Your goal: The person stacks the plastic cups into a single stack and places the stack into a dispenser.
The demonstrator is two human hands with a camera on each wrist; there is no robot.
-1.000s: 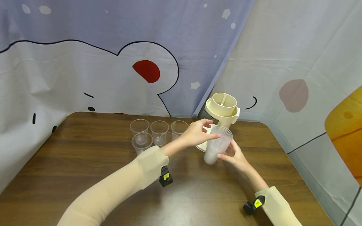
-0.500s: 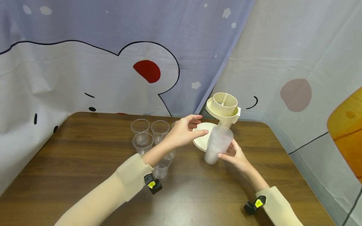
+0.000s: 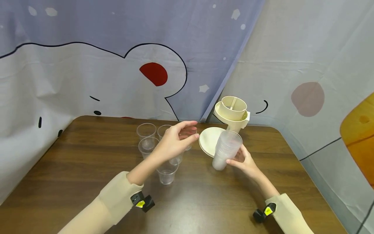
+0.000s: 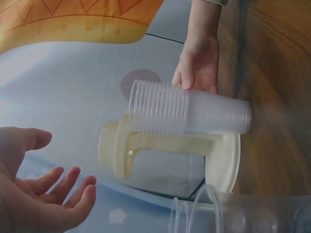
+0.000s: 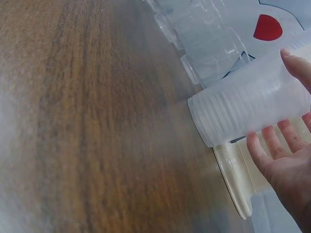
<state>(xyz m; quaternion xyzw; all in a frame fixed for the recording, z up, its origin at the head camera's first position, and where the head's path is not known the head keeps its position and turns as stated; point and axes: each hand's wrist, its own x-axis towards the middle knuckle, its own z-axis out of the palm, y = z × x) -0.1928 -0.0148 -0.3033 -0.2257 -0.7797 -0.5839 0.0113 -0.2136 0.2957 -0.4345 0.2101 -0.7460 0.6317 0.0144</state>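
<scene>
My right hand [image 3: 245, 164] grips a tall nested stack of clear plastic cups [image 3: 226, 148], rims up and slightly tilted. Thumb and fingers wrap its lower part, seen also in the right wrist view, where the stack [image 5: 252, 99] rises from near the table. Left of it, my left hand [image 3: 172, 141] hovers over several single clear cups [image 3: 167, 172] standing rim up, and hides some of them. In the left wrist view that left hand [image 4: 46, 196] has its fingers spread and loosely bent, with nothing between them. The stack [image 4: 194, 111] is apart from it.
Behind the stack stands a cream plastic holder [image 3: 232, 112] with a ring-shaped top and a round base [image 3: 209, 139]. The brown wooden table [image 3: 198, 201] ends at a printed curtain [image 3: 204, 58] at the back and right.
My left hand has drawn away from the stack's rim, moving left until it is above the single cups. The right hand stays in place with the stack.
</scene>
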